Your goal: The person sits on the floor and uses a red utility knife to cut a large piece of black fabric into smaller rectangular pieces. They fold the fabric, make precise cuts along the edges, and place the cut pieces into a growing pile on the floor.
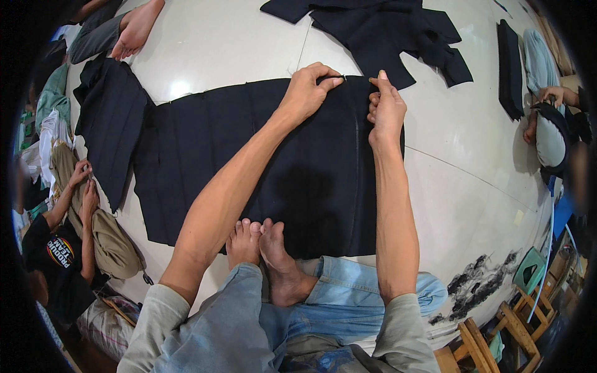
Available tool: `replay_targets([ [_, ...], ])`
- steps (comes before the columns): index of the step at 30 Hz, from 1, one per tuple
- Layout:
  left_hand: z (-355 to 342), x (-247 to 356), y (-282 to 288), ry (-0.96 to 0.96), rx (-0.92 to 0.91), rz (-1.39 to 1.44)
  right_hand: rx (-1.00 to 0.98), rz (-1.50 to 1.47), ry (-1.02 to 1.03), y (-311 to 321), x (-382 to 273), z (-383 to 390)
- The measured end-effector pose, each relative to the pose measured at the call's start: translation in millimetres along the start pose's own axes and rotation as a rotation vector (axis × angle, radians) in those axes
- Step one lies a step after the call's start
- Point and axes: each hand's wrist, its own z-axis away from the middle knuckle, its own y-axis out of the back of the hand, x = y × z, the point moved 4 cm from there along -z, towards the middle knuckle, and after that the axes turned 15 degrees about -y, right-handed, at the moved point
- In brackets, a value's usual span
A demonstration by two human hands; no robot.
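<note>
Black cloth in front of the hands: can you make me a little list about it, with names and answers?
Main thing: black cloth
Place: spread on the pale floor
Left hand: pinches the far edge
Right hand: holds that edge near its right corner
Beyond it: more dark cloth pieces
Near edge: two bare feet

print: white capital lettering [58, 250], slanted | on: black shirt [59, 286] | position: left side

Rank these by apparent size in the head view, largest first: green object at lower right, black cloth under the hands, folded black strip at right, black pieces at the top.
1. Black cloth
2. Black pieces, taken together
3. Folded black strip
4. Green object
</note>
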Motion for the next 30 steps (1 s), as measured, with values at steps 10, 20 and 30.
replay_targets([
  [10,-0.3,-0.1,1.0,-0.025,-0.022,0.007,-0.388,0.276,-0.069,-7.8,2.4,13.9],
  [20,0.3,-1.8,2.6,-0.018,-0.028,-0.018,-0.382,0.313,-0.172,-10.7,2.6,10.3],
  [30,1.6,-2.2,3.3,-0.043,-0.026,-0.008,-0.394,0.372,-0.229,-12.1,-4.7,5.2],
])
